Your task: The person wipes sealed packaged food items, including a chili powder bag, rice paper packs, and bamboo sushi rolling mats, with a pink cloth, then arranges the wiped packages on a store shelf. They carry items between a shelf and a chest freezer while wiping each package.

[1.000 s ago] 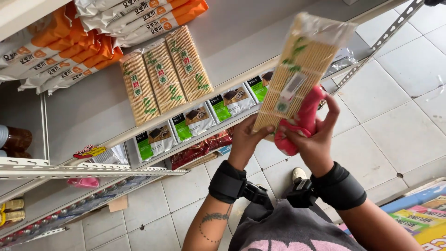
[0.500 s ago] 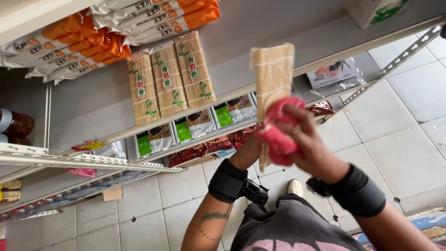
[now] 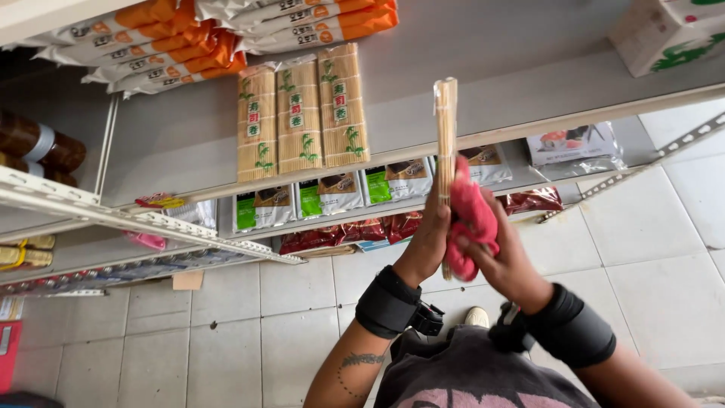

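Observation:
My left hand (image 3: 430, 238) grips a wrapped bamboo rolling mat (image 3: 445, 125), held upright and edge-on in front of the grey shelf (image 3: 468, 83). My right hand (image 3: 502, 253) presses a pink cloth (image 3: 472, 219) against the mat's right side. Three more wrapped bamboo mats (image 3: 302, 117) lie side by side on the shelf, to the left of the held one. Black bands wrap both wrists.
Orange-and-white packets (image 3: 226, 38) are stacked at the shelf's back. Green seaweed packs (image 3: 328, 198) line the lower shelf, with red packets (image 3: 340, 234) below. A box (image 3: 664, 34) stands at top right, dark jars (image 3: 38, 147) at left. White floor tiles (image 3: 642, 257) lie beneath.
The held mat has turned from face-on to edge-on. The pink cloth has slid along its side. The view has shifted right, so the shelf goods now sit further right in frame.

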